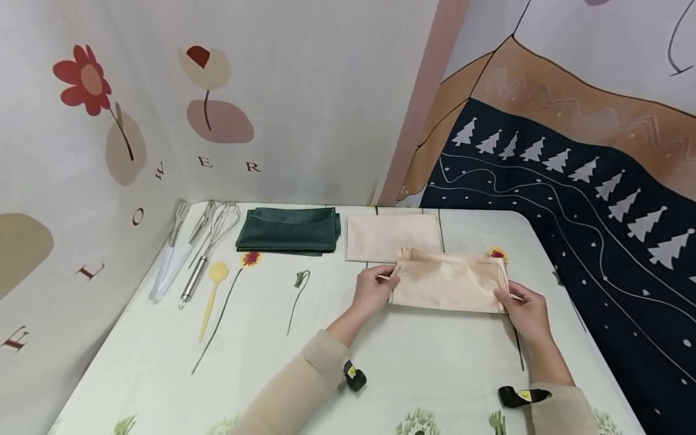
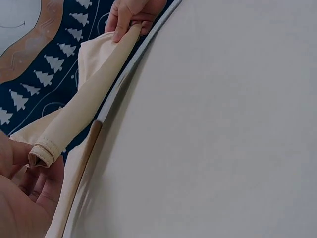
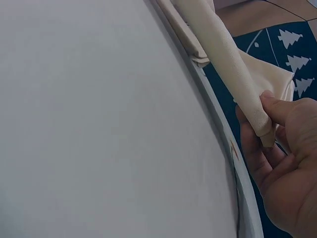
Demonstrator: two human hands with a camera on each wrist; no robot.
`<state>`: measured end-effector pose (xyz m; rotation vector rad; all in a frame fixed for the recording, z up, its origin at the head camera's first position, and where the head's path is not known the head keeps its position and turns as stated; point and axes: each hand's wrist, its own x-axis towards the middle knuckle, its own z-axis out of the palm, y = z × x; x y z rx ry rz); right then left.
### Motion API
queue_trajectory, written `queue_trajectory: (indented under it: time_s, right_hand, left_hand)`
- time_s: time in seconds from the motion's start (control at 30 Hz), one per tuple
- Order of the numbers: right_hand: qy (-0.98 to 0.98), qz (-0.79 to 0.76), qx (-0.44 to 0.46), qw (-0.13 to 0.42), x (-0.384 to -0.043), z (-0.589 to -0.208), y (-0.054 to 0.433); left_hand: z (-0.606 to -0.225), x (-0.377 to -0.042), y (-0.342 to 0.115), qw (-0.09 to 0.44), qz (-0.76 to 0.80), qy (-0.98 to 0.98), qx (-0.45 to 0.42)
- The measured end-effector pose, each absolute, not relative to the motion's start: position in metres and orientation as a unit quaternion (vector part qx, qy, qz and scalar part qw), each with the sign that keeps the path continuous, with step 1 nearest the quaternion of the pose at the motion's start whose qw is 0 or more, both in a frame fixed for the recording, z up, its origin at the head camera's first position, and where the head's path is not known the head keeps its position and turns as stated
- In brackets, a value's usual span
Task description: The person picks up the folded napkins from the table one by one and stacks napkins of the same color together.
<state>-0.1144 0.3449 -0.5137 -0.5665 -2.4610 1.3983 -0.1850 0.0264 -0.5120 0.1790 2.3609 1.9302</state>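
Note:
Both hands hold a folded cream cloth [image 1: 448, 283] by its two short ends, raised a little over the table. My left hand [image 1: 372, 293] pinches the left end, where the stacked hems show as a roll-like fold in the left wrist view. At the other end, my right hand [image 1: 528, 314] grips between thumb and fingers, thumb on the near side. The right wrist view shows the cloth's folded edge [image 3: 233, 74] running into that grip. Just behind lies a folded pale pink cloth [image 1: 391, 235], partly overlapped by the held one in the head view.
Left of the pink cloth lies a folded dark green cloth [image 1: 288, 231]. A whisk [image 1: 209, 260], white-handled utensils [image 1: 173, 266] and a yellow spoon [image 1: 214, 290] lie at the table's left. Printed curtains stand behind the table [image 1: 413, 356] and along its sides.

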Motion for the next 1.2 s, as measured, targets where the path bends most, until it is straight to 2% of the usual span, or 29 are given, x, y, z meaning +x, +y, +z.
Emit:
queue_trajectory:
  time_s: [0.2, 0.8, 1.2]
  right_hand:
    - [-0.842, 0.495, -0.171, 0.131, -0.132, -0.516, 0.333]
    - [-0.843, 0.516, -0.114, 0.099, -0.19, -0.514, 0.301]
    - [-0.835, 0.531, -0.12, 0.085, -0.218, -0.513, 0.284]
  left_hand:
    - [-0.511, -0.198, 0.014, 0.036, 0.623, 0.78, 0.045]
    - [-0.506, -0.237, -0.021, -0.012, 0.617, 0.787, 0.012]
    - [-0.508, -0.256, -0.034, -0.031, 0.596, 0.802, -0.005]
